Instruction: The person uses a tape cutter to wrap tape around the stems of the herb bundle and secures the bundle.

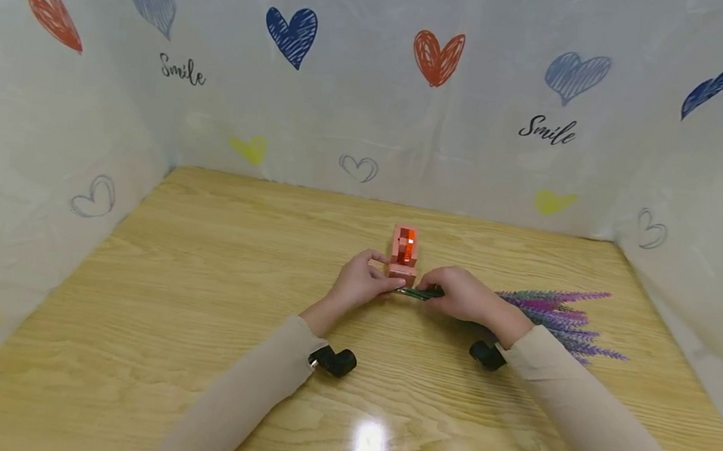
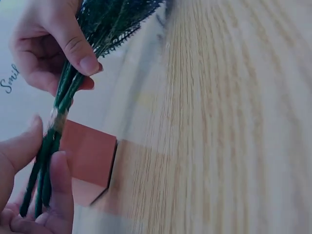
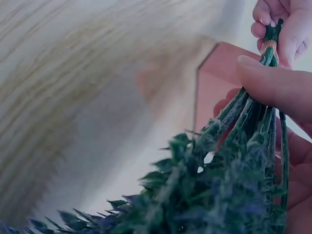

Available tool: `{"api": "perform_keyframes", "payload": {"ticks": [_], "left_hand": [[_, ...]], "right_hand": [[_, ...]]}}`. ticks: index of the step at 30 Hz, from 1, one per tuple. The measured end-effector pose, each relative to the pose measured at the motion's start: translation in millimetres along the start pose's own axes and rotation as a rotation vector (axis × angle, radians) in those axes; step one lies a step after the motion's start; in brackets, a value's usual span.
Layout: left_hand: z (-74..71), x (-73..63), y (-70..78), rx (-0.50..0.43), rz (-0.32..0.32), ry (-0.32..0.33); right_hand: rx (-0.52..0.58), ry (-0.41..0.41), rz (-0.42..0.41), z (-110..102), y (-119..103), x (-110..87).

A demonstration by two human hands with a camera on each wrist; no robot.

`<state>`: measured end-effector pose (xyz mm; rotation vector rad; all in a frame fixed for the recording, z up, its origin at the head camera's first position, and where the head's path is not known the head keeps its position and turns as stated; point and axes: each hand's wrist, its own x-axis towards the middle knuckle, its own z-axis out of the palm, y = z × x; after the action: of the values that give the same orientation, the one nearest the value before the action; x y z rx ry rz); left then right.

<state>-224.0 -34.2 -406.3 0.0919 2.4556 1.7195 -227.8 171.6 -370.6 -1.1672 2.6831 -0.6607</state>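
Note:
A bunch of artificial lavender with purple heads and green stems lies across the front of a pink tape dispenser with an orange roll. My right hand grips the stems between thumb and curled fingers, flower heads pointing right. At the stem ends my left hand holds them between thumb and fingers, close to the dispenser's front. A tan band wraps the stems between the two hands. The dispenser's base shows right behind the stems in the left wrist view.
A wooden table extends around the hands, with pale, heart-printed sheeting at the back and sides. Black wrist cameras stick out at both sleeves, low over the tabletop.

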Motion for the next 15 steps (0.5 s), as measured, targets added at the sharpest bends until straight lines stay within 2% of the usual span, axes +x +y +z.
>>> {"api": "perform_keyframes", "payload": {"ticks": [4,11,15], "left_hand": [[-7.2,-7.7,-0.5,0.022,0.098,-0.045],[-16.8,-24.8,5.9,0.152,0.337,-0.233],[-19.3,-30.6,12.3,0.228,0.411,-0.309]], "right_hand": [[-0.019,0.016,-0.012,-6.3,-7.3,-6.6],[-0.097,0.049,-0.071,-14.4,-30.9,-22.4],[-0.155,0.083,-0.118,-18.5,-42.5,-31.0]]}}
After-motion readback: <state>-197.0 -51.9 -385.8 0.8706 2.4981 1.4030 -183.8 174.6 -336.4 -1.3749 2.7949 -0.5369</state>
